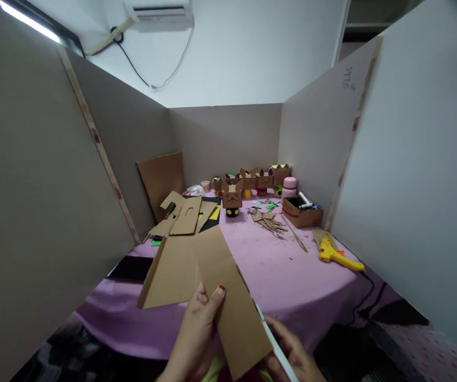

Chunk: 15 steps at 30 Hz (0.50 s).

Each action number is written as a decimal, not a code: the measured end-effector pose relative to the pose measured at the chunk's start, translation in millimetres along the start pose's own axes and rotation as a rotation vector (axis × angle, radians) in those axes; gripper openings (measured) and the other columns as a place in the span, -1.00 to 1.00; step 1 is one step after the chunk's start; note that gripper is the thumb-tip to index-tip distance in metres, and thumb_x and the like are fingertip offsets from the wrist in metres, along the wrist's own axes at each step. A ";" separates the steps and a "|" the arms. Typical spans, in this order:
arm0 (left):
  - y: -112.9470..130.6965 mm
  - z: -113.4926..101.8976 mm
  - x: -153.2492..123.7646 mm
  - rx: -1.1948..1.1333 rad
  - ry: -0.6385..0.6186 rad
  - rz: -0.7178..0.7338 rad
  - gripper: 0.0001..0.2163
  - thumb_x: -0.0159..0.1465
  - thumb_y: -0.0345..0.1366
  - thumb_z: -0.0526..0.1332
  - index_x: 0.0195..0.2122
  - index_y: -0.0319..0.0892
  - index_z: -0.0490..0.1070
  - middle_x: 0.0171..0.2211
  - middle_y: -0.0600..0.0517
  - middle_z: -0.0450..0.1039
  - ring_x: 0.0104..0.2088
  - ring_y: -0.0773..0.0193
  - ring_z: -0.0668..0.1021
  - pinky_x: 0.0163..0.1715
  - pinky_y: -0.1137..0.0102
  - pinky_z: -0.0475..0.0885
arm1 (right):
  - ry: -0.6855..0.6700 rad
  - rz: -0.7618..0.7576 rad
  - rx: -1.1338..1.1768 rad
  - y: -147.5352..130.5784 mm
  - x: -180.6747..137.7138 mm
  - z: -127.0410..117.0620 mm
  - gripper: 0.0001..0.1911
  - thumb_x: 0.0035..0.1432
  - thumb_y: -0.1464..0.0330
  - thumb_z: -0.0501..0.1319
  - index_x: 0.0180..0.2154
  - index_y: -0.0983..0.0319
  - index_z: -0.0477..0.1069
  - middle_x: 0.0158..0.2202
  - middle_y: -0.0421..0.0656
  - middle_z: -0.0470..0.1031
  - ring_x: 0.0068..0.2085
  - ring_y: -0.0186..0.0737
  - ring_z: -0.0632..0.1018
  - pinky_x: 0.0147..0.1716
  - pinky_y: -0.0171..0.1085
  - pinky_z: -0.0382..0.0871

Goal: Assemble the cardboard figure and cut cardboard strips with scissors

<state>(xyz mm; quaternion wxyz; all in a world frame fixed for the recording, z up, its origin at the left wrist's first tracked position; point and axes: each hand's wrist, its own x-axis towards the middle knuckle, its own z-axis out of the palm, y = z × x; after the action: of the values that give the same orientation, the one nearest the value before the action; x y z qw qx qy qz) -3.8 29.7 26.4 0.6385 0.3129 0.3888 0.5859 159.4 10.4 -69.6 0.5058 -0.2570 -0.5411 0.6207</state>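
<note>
My left hand (201, 324) is closed on a creased piece of brown cardboard (228, 276), its thumb on top. The sheet extends to a wide panel on the left, with a folded edge. My right hand (290, 350) is closed around a long narrow white strip-like thing (275, 339) along the cardboard's right edge. Its kind I cannot make out, and some fingers are hidden behind the cardboard. Beyond my hands, cut cardboard pieces (186, 216) lie heaped on the table's left. A cardboard cat-like figure (232, 196) with pointed ears stands upright at the centre back.
Several similar figures (264, 179) stand at the back. Cardboard scraps (270, 223) lie on the pink-covered table (268, 260). To the right are a box of markers (302, 213), a pink bottle (289, 187) and a yellow glue gun (337, 255). Partitions (224, 130) enclose the table.
</note>
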 end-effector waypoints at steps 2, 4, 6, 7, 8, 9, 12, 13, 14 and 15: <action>0.5 1.3 -2.0 0.002 -0.012 0.000 -0.43 0.08 -0.33 0.26 0.12 -0.07 0.11 -0.18 -0.08 0.54 -0.24 0.13 0.57 -0.27 0.31 0.45 | -0.027 0.007 0.026 -2.9 2.5 0.7 -0.40 -0.09 0.08 0.28 0.03 0.07 0.30 -0.02 -0.04 0.45 0.04 0.02 0.40 0.01 -0.11 0.23; 0.1 2.3 -3.9 0.009 -0.022 -0.006 -0.44 0.09 -0.32 0.25 0.12 -0.06 0.11 -0.18 -0.07 0.54 -0.23 0.14 0.57 -0.28 0.33 0.44 | -0.060 0.007 0.050 -8.0 5.3 1.9 -0.36 -0.11 0.09 0.31 0.04 0.07 0.28 0.01 -0.04 0.43 0.05 0.01 0.39 0.02 -0.12 0.22; -1.0 2.5 -5.2 0.014 -0.032 -0.014 -0.44 0.10 -0.32 0.25 0.12 -0.05 0.10 -0.19 -0.06 0.54 -0.24 0.15 0.57 -0.30 0.35 0.44 | -0.092 0.006 0.060 -13.4 7.3 3.0 -0.32 -0.14 0.10 0.33 0.06 0.08 0.27 0.05 -0.04 0.40 0.08 0.01 0.36 0.04 -0.12 0.19; -1.7 2.4 -5.7 0.015 -0.037 -0.019 -0.45 0.10 -0.31 0.24 0.12 -0.05 0.10 -0.20 -0.06 0.54 -0.24 0.15 0.57 -0.31 0.36 0.44 | -0.095 0.003 0.063 -15.5 7.8 3.2 -0.31 -0.15 0.10 0.33 0.06 0.08 0.27 0.05 -0.04 0.40 0.08 0.01 0.36 0.05 -0.13 0.18; -2.5 2.2 -6.0 0.014 -0.041 -0.021 -0.45 0.10 -0.31 0.24 0.12 -0.05 0.10 -0.21 -0.06 0.55 -0.25 0.15 0.57 -0.32 0.36 0.44 | -0.094 0.002 0.063 -16.8 7.9 3.2 -0.31 -0.15 0.10 0.33 0.06 0.09 0.27 0.04 -0.04 0.40 0.07 0.02 0.37 0.04 -0.13 0.19; -3.2 2.1 -6.5 0.012 -0.043 -0.022 -0.45 0.10 -0.31 0.24 0.12 -0.06 0.11 -0.21 -0.06 0.55 -0.26 0.15 0.57 -0.33 0.36 0.44 | -0.090 0.001 0.061 -17.3 7.7 3.0 -0.31 -0.15 0.08 0.33 0.05 0.10 0.28 0.04 -0.03 0.41 0.06 0.03 0.38 0.03 -0.12 0.20; -5.2 2.1 -8.3 0.004 -0.028 -0.023 -0.47 0.10 -0.31 0.24 0.11 -0.06 0.12 -0.22 -0.06 0.55 -0.27 0.16 0.57 -0.35 0.38 0.44 | -0.065 -0.009 0.046 -14.8 5.4 1.3 -0.34 -0.14 0.06 0.30 0.03 0.13 0.31 0.00 -0.01 0.45 0.03 0.06 0.41 0.00 -0.10 0.23; -5.7 2.2 -8.9 0.002 -0.020 -0.024 -0.47 0.10 -0.31 0.24 0.10 -0.06 0.12 -0.21 -0.05 0.55 -0.27 0.17 0.57 -0.35 0.38 0.44 | -0.057 -0.010 0.041 -13.3 4.5 0.7 -0.35 -0.13 0.07 0.30 0.03 0.12 0.32 -0.01 -0.01 0.45 0.02 0.07 0.42 -0.01 -0.11 0.25; -5.9 2.3 -9.2 0.003 -0.011 -0.027 -0.49 0.10 -0.31 0.24 0.09 -0.06 0.14 -0.21 -0.04 0.55 -0.28 0.18 0.58 -0.36 0.39 0.44 | -0.052 -0.009 0.037 -11.8 3.6 0.2 -0.36 -0.12 0.08 0.30 0.03 0.12 0.31 -0.01 -0.02 0.46 0.01 0.07 0.43 -0.02 -0.11 0.25; -5.8 2.4 -9.0 0.006 -0.007 -0.030 -0.50 0.09 -0.32 0.25 0.07 -0.06 0.16 -0.21 -0.03 0.55 -0.29 0.19 0.58 -0.36 0.40 0.45 | -0.043 -0.010 0.038 -10.5 2.9 -0.1 -0.36 -0.12 0.09 0.30 0.03 0.12 0.31 -0.02 -0.02 0.47 0.00 0.07 0.44 -0.03 -0.11 0.26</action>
<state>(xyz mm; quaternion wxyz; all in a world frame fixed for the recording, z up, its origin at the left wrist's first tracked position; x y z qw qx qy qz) 1.1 20.2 23.8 0.6477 0.3110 0.3928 0.5740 162.2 12.0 -59.1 0.5022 -0.2312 -0.5411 0.6336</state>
